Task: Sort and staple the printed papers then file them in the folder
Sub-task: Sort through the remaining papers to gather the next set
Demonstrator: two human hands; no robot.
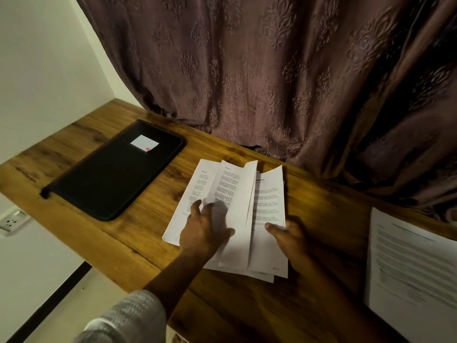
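Papers (267,199) lay fanned mid-bench (138,233), just right of the closed black folder (111,174). My left grip (205,231) rested spread-fingered on the left sheets. My right grip (289,238) pinched the rightmost sheet's edge under the thumb. Another printed stack (408,263) sat apart at far right. I judged the sorting only under way, with stapling and filing both left to do.

Loose sheet (410,263) cut by right edge, print blurred, folder label (144,143) seemingly illegible
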